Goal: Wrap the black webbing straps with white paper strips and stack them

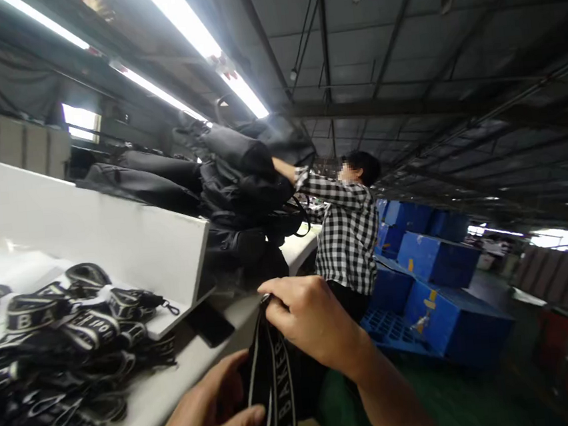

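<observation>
A black webbing strap with pale edge lines and white lettering (283, 400) hangs in front of me. At its upper end, my right hand (306, 314) pinches it between thumb and fingers; the small part in that pinch is mostly hidden. Lower down, my left hand (207, 408) is curled about the strap, its thumb at the near face and its fingertips hidden behind it. On the white table to the left lies a tangled heap of similar lettered straps (69, 334), some with metal clips.
A white upright panel (86, 198) edges the table, with a dark flat object (209, 324) by its end. Beyond, a person in a checked shirt (346, 234) reaches to a pile of black bags (240, 170). Blue boxes (449, 317) stand on a blue pallet (390, 330) at right.
</observation>
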{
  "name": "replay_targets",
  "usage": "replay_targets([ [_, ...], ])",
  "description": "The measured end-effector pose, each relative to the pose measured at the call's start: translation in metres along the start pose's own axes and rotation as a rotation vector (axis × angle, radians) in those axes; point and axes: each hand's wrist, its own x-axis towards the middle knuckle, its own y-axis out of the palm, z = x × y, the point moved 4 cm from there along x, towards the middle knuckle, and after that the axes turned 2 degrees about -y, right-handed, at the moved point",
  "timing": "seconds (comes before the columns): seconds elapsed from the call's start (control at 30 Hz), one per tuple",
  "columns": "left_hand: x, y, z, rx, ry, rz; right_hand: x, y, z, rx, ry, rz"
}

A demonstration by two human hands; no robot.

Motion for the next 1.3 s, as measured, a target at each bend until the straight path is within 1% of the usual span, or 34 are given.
replay_targets([
  [0.07, 0.011, -0.010, -0.007, 0.128, 0.082, -0.067, 0.020, -0.008, 0.013, -0.196, -0.041, 0.212],
  [0.1, 0.015, -0.015, -0.011, 0.171, 0.127, -0.093, 0.030, -0.008, 0.014, -0.230, -0.075, 0.352],
  [0.13, 0.018, -0.020, -0.015, 0.198, 0.158, -0.110, 0.039, -0.006, 0.013, -0.216, -0.115, 0.515],
  [0.2, 0.023, -0.026, -0.020, 0.197, 0.161, -0.090, 0.055, 0.002, 0.005, -0.085, -0.150, 0.866],
  [0.23, 0.024, -0.027, -0.021, 0.173, 0.142, -0.060, 0.062, 0.005, -0.001, -0.007, -0.127, 1.012],
  [0.27, 0.024, -0.028, -0.022, 0.139, 0.121, -0.027, 0.068, 0.007, -0.007, 0.064, -0.086, 1.116],
  [0.3, 0.023, -0.029, -0.022, 0.096, 0.103, 0.003, 0.073, 0.008, -0.012, 0.128, -0.046, 1.174],
  [0.33, 0.021, -0.030, -0.023, 0.046, 0.093, 0.031, 0.078, 0.007, -0.015, 0.192, -0.015, 1.192],
  [0.4, 0.014, -0.034, -0.024, -0.056, 0.086, 0.070, 0.083, 0.003, -0.017, 0.339, 0.021, 1.190],
  [0.47, 0.006, -0.040, -0.025, -0.135, 0.099, 0.114, 0.084, -0.001, -0.016, 0.465, 0.037, 1.139],
  [0.53, -0.002, -0.047, -0.025, -0.185, 0.135, 0.180, 0.086, -0.003, -0.015, 0.515, 0.037, 1.015],
  [0.6, -0.007, -0.053, -0.023, -0.202, 0.136, 0.235, 0.088, -0.003, -0.011, 0.480, -0.001, 0.823],
  [0.63, -0.008, -0.056, -0.021, -0.189, 0.121, 0.244, 0.089, -0.004, -0.007, 0.437, -0.041, 0.696],
  [0.67, -0.009, -0.060, -0.018, -0.156, 0.105, 0.226, 0.090, -0.005, -0.002, 0.379, -0.097, 0.548],
  [0.73, -0.008, -0.070, -0.014, -0.025, 0.103, 0.128, 0.086, -0.011, 0.014, 0.229, -0.234, 0.210],
  [0.8, -0.009, -0.083, -0.013, 0.113, 0.157, -0.033, 0.073, -0.019, 0.033, 0.080, -0.364, -0.111],
  [0.87, -0.012, -0.097, -0.016, 0.179, 0.216, -0.181, 0.052, -0.025, 0.052, -0.055, -0.471, -0.339],
  [0.93, -0.016, -0.109, -0.022, 0.137, 0.249, -0.274, 0.026, -0.025, 0.065, -0.178, -0.534, -0.484],
  [1.0, -0.020, -0.122, -0.031, 0.026, 0.242, -0.356, 0.001, -0.014, 0.071, -0.251, -0.543, -0.563],
  [1.07, -0.024, -0.135, -0.044, -0.109, 0.233, -0.454, -0.020, 0.011, 0.070, -0.202, -0.527, -0.584],
  [1.1, -0.026, -0.141, -0.052, -0.168, 0.237, -0.495, -0.029, 0.029, 0.068, -0.126, -0.515, -0.569],
  [1.17, -0.028, -0.148, -0.070, -0.253, 0.257, -0.528, -0.043, 0.074, 0.062, 0.089, -0.448, -0.509],
  [1.23, -0.027, -0.151, -0.087, -0.267, 0.283, -0.529, -0.051, 0.123, 0.056, 0.309, -0.293, -0.441],
  [1.3, -0.025, -0.151, -0.103, -0.206, 0.310, -0.538, -0.059, 0.166, 0.055, 0.511, -0.119, -0.411],
])
